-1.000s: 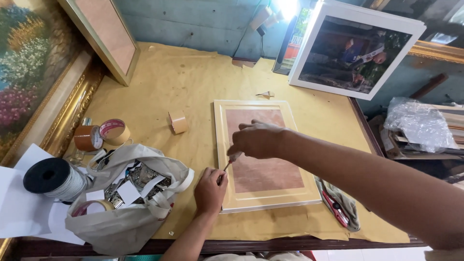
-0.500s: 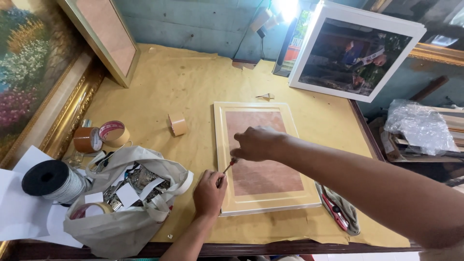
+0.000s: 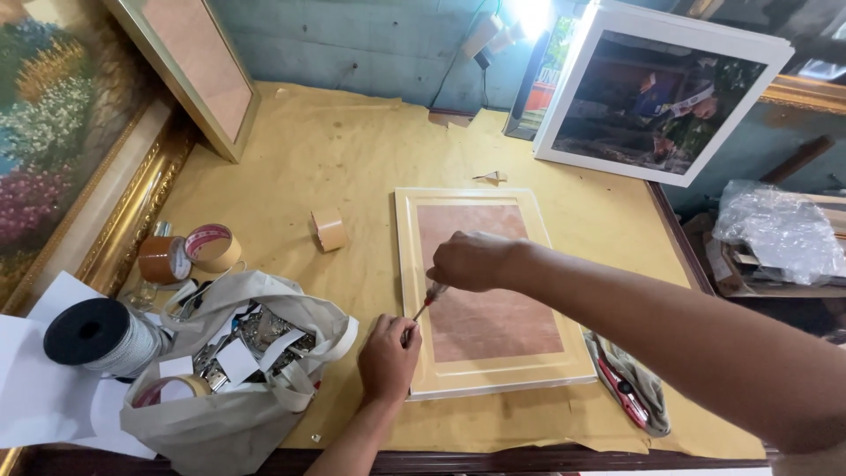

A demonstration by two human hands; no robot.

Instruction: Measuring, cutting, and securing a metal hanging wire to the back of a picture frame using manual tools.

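Grey cloth tote bag is slumped open at the near left of the paper-covered bench; small metal parts, white slips of paper and a tape roll are seen inside it

Black spool of silvery wire is laid on white sheets just left of the bag. Brown tape roll and red-and-cream tape roll are set side by side behind the bag. Small tan tape roll is stood alone, between them and the frame

Cream wooden picture frame with brown backing board is laid face down mid-bench, near edge close to the bench front

Left hand is rested on the frame's left rail, fingers curled tight with the thumb and forefinger pinched; what they pinch cannot be made out

Right hand is closed around a small red-handled screwdriver, held over the backing board; the tool is angled down-left, tip right at the left hand's fingertips by the inner edge of the rail

White-framed dark picture is leaned against the back wall, far right. Crumpled clear plastic bag is lying off the bench at right
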